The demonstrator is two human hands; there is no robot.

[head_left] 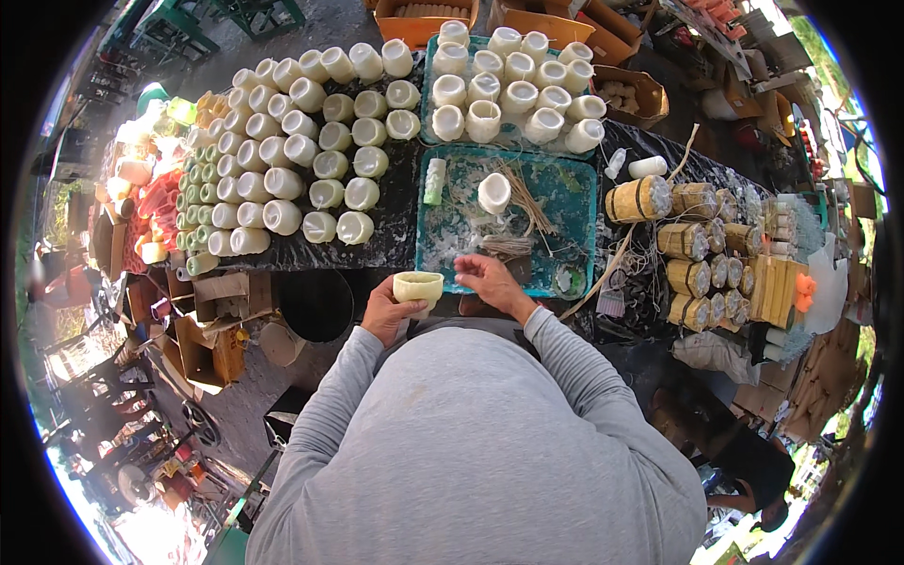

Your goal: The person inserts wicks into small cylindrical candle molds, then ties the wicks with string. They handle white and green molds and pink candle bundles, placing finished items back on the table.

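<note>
My left hand (381, 313) is wrapped round the side of a pale cream wax cup (418, 288), its open rim facing up. The cup is held just before the near edge of a teal tray (589, 212). To the right of the cup, a short gap away, is my right hand (492, 282), fingers curved and apart, with nothing visible in them. Inside the tray stands a white wax cup (493, 193). Around it lie loose wicks (529, 202), a bundle of wicks (507, 247) and a pale green carved candle (434, 181).
Rows of wax cups (282, 184) cover black sheeting at left. Another teal tray (516, 127) at the back holds more. Tied yellowish bundles (640, 199) stand at right. Cardboard boxes (212, 348) sit low at left; a co-worker (753, 461) is at lower right.
</note>
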